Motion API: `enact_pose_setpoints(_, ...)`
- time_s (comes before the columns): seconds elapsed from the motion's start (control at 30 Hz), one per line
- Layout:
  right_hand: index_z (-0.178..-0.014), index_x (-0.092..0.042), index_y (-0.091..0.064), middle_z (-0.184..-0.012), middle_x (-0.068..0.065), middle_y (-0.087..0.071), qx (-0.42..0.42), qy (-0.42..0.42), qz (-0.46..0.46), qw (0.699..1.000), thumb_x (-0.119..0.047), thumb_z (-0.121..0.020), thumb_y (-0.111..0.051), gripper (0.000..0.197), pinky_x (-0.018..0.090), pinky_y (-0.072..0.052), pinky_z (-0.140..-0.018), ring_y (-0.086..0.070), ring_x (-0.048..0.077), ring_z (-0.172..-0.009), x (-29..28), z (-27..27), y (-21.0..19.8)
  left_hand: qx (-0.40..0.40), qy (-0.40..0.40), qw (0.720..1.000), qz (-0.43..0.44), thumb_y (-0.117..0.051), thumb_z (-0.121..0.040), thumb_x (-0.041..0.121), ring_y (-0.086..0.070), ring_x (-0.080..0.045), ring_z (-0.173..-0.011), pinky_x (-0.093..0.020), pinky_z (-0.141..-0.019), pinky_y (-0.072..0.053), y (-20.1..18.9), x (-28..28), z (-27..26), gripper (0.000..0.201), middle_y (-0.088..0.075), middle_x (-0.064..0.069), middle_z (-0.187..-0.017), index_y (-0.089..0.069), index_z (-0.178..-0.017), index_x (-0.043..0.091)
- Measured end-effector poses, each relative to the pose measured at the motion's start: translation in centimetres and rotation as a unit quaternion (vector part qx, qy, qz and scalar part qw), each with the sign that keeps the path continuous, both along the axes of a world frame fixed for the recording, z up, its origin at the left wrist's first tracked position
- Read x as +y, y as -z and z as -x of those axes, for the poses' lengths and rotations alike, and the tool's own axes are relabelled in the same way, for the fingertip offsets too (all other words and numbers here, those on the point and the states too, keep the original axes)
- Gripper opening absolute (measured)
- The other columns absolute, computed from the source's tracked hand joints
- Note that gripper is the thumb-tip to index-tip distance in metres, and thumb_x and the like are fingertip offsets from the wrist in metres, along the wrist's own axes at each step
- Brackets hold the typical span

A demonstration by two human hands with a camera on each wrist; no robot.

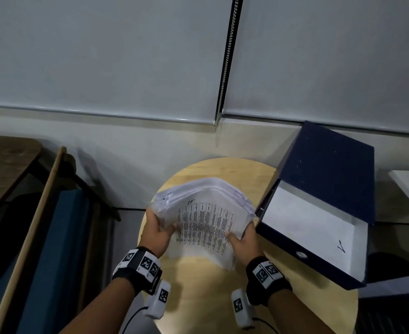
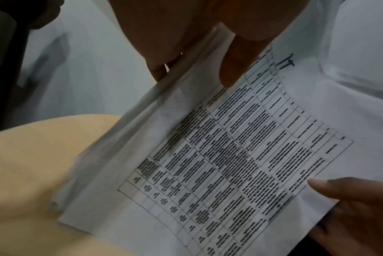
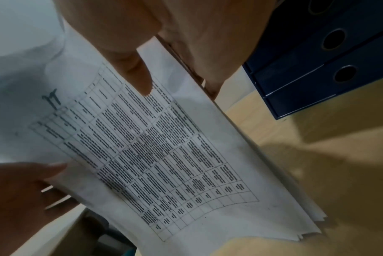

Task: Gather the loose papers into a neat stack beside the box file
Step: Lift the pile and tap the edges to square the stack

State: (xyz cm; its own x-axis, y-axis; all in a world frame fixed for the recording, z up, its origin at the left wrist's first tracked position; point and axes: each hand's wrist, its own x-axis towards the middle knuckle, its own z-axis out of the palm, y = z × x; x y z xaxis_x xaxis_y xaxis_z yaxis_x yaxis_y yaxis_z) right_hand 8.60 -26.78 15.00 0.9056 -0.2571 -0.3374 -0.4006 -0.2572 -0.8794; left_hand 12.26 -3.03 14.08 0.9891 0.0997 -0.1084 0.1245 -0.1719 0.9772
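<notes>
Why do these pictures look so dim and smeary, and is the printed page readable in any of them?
Head view: dim room, straight blind edges bowed by the wide lens, stack of papers slightly motion-blurred. Left wrist view: left hand fills the top, out of focus; the table print is sharpest here but illegible. Right wrist view: right hand blurred, box file dark, soft shadows on the round table.

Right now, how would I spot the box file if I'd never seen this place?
Find the round wooden table under the grey blinds. On its right side, beside the paper stack that both hands hold, lies the box file. It is the only dark blue thing on the table, its lid stands open, and white paper lies inside.
</notes>
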Motion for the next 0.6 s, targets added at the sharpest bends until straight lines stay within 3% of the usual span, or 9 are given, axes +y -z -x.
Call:
enact_pose_setpoints(0.07, -0.141, -0.025, -0.036, -0.123, -0.004, -0.062, -0.003, 0.01, 0.001, 1.0, -0.015, -0.091, -0.063, 0.057, 0.046, -0.046, -0.106, -0.059, 0.02, -0.117, 0.1, -0.2, 0.2, 0.011, -0.007, 1.0, -0.022, -0.072, -0.072, 0.028, -0.058, -0.017, -0.115, -0.038, -0.096, -0.048, 0.2, 0.3, -0.4, 0.065, -0.059, 0.006, -0.12, -0.038, -0.126, 0.027)
enact_pose_setpoints(0.1, -0.141, -0.023, -0.038, -0.126, -0.003, -0.062, -0.002, 0.019, 0.002, 1.0, -0.019, -0.093, -0.062, 0.054, 0.047, -0.046, -0.106, -0.059, 0.021, -0.119, 0.2, -0.5, 0.2, 0.013, -0.008, 0.999, -0.033, -0.072, -0.072, 0.03, -0.057, -0.021, -0.115, -0.038, -0.095, -0.047, -0.1, 0.1, -0.6, 0.063, -0.059, 0.004, -0.119, -0.038, -0.126, 0.025)
enact_pose_setpoints(0.17, -0.141, -0.022, -0.043, -0.132, 0.0, -0.061, -0.013, 0.028, 0.018, 0.999, -0.024, -0.095, -0.059, 0.049, 0.047, -0.044, -0.108, -0.057, 0.024, -0.124, 0.5, -1.1, -0.1, 0.012, -0.025, 0.998, -0.05, -0.075, -0.076, 0.016, -0.056, -0.028, -0.116, -0.032, -0.092, -0.044, -0.9, -0.2, -1.0, 0.064, -0.056, -0.001, -0.116, -0.036, -0.127, 0.015)
enact_pose_setpoints(0.23, -0.142, -0.023, -0.042, -0.131, -0.005, -0.058, -0.034, 0.011, 0.033, 0.999, -0.02, -0.097, -0.054, 0.047, 0.04, -0.046, -0.105, -0.057, 0.018, -0.121, 1.0, -1.6, -1.1, -0.026, -0.069, 0.994, -0.082, -0.077, -0.075, 0.006, -0.05, -0.033, -0.121, -0.029, -0.096, -0.04, -2.6, -0.2, -1.2, 0.074, -0.048, -0.01, -0.122, -0.029, -0.131, 0.004)
enact_pose_setpoints(0.33, -0.131, -0.024, -0.05, -0.109, -0.004, -0.063, -0.103, -0.076, 0.093, 0.987, -0.005, -0.097, -0.048, 0.038, 0.016, -0.05, -0.073, -0.063, 0.008, -0.088, 2.0, -2.3, -3.9, -0.178, -0.152, 0.936, -0.263, -0.082, -0.066, 0.033, -0.024, -0.03, -0.14, -0.029, -0.114, -0.018, -6.7, 1.0, -1.7, 0.101, -0.024, -0.021, -0.149, -0.024, -0.142, 0.001)
enact_pose_setpoints(0.37, -0.125, -0.023, -0.053, -0.101, 0.001, -0.067, -0.137, -0.107, 0.121, 0.977, 0.001, -0.093, -0.046, 0.041, 0.014, -0.049, -0.064, -0.064, 0.011, -0.078, 2.3, -2.6, -4.7, -0.221, -0.133, 0.902, -0.346, -0.077, -0.063, 0.045, -0.021, -0.028, -0.143, -0.031, -0.114, -0.016, -8.3, 1.5, -2.0, 0.102, -0.023, -0.02, -0.152, -0.027, -0.143, 0.006)
enact_pose_setpoints(0.43, -0.119, -0.022, -0.056, -0.092, 0.008, -0.07, -0.204, -0.169, 0.172, 0.949, 0.007, -0.083, -0.043, 0.047, 0.025, -0.05, -0.064, -0.064, 0.022, -0.075, 3.0, -3.3, -6.0, -0.238, -0.028, 0.857, -0.457, -0.067, -0.06, 0.05, -0.034, -0.024, -0.14, -0.036, -0.109, -0.024, -11.1, 2.7, -2.7, 0.086, -0.038, -0.006, -0.149, -0.037, -0.137, 0.027)
enact_pose_setpoints(0.5, -0.114, -0.021, -0.057, -0.091, 0.007, -0.069, -0.24, -0.223, 0.215, 0.92, 0.007, -0.078, -0.044, 0.047, 0.031, -0.051, -0.067, -0.063, 0.027, -0.078, 3.7, -4.0, -7.1, -0.196, 0.112, 0.876, -0.427, -0.069, -0.061, 0.04, -0.061, -0.016, -0.116, -0.036, -0.098, -0.044, -12.6, 4.5, -3.8, 0.063, -0.064, 0.009, -0.124, -0.046, -0.12, 0.041)
enact_pose_setpoints(0.6, -0.111, -0.02, -0.057, -0.09, 0.007, -0.067, -0.274, -0.275, 0.261, 0.884, 0.005, -0.073, -0.046, 0.046, 0.033, -0.049, -0.066, -0.059, 0.029, -0.078, 4.3, -4.6, -8.9, -0.123, 0.235, 0.907, -0.327, -0.082, -0.064, 0.033, -0.068, -0.005, -0.082, -0.031, -0.077, -0.053, -12.9, 6.4, -3.7, 0.037, -0.073, 0.012, -0.087, -0.061, -0.094, 0.038)
